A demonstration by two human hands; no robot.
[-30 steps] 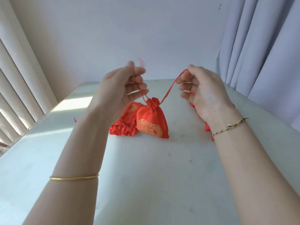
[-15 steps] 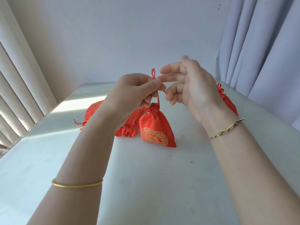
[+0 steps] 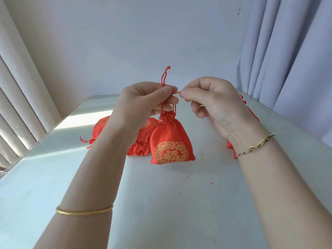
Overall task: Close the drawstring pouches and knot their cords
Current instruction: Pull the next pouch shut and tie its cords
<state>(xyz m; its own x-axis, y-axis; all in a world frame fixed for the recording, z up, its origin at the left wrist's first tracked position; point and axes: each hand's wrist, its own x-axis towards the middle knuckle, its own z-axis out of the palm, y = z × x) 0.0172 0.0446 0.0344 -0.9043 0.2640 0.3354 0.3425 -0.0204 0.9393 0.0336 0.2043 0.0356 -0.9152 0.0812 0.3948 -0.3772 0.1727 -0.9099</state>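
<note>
A red drawstring pouch (image 3: 170,142) with a gold emblem hangs just above the table, its neck gathered tight. My left hand (image 3: 143,103) pinches its red cords (image 3: 164,79); a loop of cord sticks up above the fingers. My right hand (image 3: 212,103) pinches a short cord end right beside the left thumb. Both hands are held together above the pouch.
More red pouches (image 3: 142,142) lie piled on the white table (image 3: 161,203) behind my left wrist, one (image 3: 99,129) farther left. Other red pouches (image 3: 251,114) lie partly hidden behind my right wrist. Curtains hang at the right, blinds at the left.
My hands came together from a wide pull on the cords. The pouch has swung nearer and turned its emblem toward me. My right fingers, spread before, now pinch a cord end.
</note>
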